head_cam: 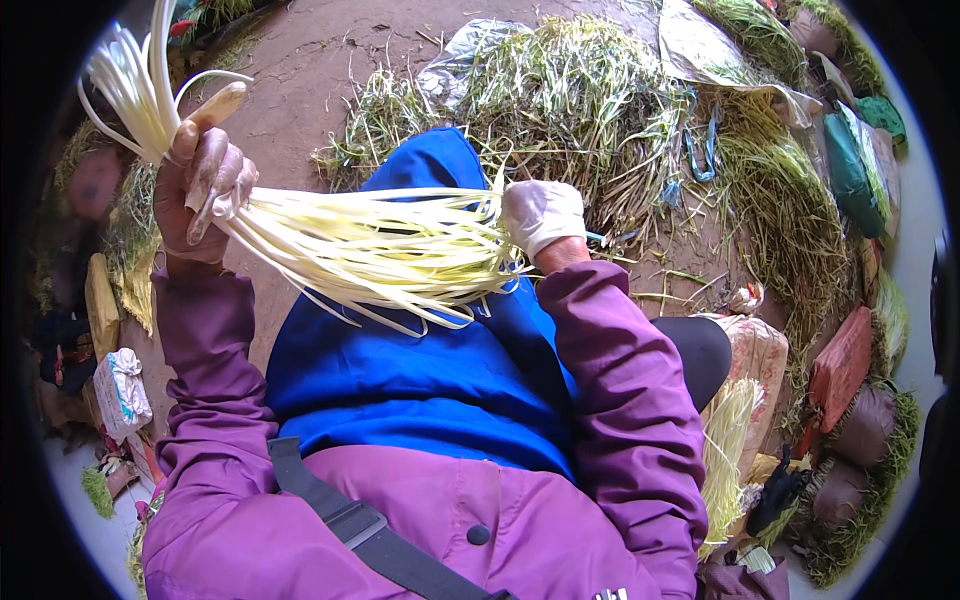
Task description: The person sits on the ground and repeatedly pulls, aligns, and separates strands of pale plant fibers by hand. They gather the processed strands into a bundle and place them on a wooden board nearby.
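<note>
A long bundle of pale yellow-white plant stalks point(375, 240) stretches across my lap, above a blue apron point(420, 375). My left hand point(206, 180), in a thin worn glove with some fingers bare, is closed around its whiter part, and the pale ends stick out above the fist at upper left. A tan covering, perhaps a finger guard, sits on one raised finger. My right hand point(544, 217), in a whitish glove, closes on the thin yellowish ends at the other side. Several loose strands hang below the bundle between the hands.
A heap of green and dry stalks point(570, 97) lies on the brown ground ahead, with plastic sheeting point(705, 45) behind. More grass-like bundles point(787, 202) line the right. Beside my right arm are a pale bundle point(727, 450) and a wrapped sack point(757, 352). A white packet point(122, 394) stands at left.
</note>
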A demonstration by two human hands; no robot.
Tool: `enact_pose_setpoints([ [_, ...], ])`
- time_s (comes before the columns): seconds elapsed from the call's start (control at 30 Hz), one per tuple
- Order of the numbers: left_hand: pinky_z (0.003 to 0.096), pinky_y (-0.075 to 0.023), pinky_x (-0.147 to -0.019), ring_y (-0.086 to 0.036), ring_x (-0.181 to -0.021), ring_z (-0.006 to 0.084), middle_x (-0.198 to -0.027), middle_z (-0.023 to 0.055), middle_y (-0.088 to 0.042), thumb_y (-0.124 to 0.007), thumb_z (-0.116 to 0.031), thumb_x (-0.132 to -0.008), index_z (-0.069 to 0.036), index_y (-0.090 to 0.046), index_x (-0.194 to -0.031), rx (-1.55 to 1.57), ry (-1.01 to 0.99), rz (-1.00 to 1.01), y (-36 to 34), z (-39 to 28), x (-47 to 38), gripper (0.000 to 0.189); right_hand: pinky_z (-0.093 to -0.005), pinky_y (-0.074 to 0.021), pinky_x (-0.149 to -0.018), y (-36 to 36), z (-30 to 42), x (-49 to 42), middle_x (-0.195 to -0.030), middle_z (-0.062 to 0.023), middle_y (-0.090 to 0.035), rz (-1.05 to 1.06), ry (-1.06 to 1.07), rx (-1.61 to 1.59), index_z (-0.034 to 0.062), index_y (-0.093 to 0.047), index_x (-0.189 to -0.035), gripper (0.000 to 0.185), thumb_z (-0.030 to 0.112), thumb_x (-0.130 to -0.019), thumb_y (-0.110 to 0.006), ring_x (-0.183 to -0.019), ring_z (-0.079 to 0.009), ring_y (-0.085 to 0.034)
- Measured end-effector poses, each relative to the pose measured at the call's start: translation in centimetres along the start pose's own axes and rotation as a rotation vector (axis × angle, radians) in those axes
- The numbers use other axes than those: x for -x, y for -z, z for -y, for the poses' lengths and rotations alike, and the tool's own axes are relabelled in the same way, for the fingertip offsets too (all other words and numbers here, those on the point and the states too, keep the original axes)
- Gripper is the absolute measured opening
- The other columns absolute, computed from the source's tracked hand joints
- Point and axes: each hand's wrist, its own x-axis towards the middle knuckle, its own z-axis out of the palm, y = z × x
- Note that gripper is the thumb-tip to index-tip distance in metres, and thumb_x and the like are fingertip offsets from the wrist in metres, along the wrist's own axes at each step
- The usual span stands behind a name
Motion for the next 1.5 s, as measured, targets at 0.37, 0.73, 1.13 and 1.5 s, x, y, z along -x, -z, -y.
enact_pose_setpoints([
  [0.37,0.0249,-0.0444,-0.056,-0.048,-0.05,0.0081,-0.054,-0.0049,-0.043,-0.04,-0.023,-0.103,0.005,-0.052,-0.127,0.15,0.012,-0.02,2.8,-1.6,0.4,0.039,-0.0423,-0.0516,-0.075,1.6,-5.9,4.0,-0.09,-0.0156,-0.069,0.05,-0.398,-0.408,0.008,-0.069,-0.094,0.035,0.041,-0.092,-0.056,-0.084,-0.0334,-0.066],
  [0.73,0.0248,-0.0445,-0.053,-0.046,-0.048,0.0075,-0.054,-0.0046,-0.044,-0.041,-0.022,-0.103,0.006,-0.054,-0.124,0.134,-0.018,-0.02,3.4,-1.5,0.6,0.038,-0.0347,-0.0523,-0.066,4.5,2.7,2.3,-0.086,-0.0103,-0.067,-0.205,0.253,-0.545,0.0117,-0.068,-0.099,0.017,0.018,-0.082,-0.067,-0.076,-0.0274,-0.067],
  [1.13,0.0247,-0.0449,-0.058,-0.045,-0.049,0.0075,-0.056,-0.004,-0.043,-0.038,-0.022,-0.104,0.006,-0.053,-0.125,0.149,-0.014,0.034,1.6,-1.1,-0.2,0.039,-0.0397,-0.0506,-0.057,2.5,1.9,1.8,-0.068,-0.0119,-0.061,-0.368,0.13,-0.178,0.0086,-0.06,-0.075,0.006,0.013,-0.08,-0.058,-0.066,-0.0306,-0.065],
  [1.5,0.0259,-0.0389,-0.062,-0.042,-0.044,0.0048,-0.053,-0.0068,-0.042,-0.037,-0.024,-0.104,0.002,-0.03,-0.145,0.24,-0.052,-0.068,4.5,-1.1,-1.4,0.05,-0.0328,-0.0463,-0.087,2.6,-0.3,3.6,-0.105,-0.0139,-0.069,0.083,-0.176,-1.416,0.0025,-0.061,-0.121,0.057,0.045,-0.083,-0.071,-0.097,-0.0234,-0.064],
])
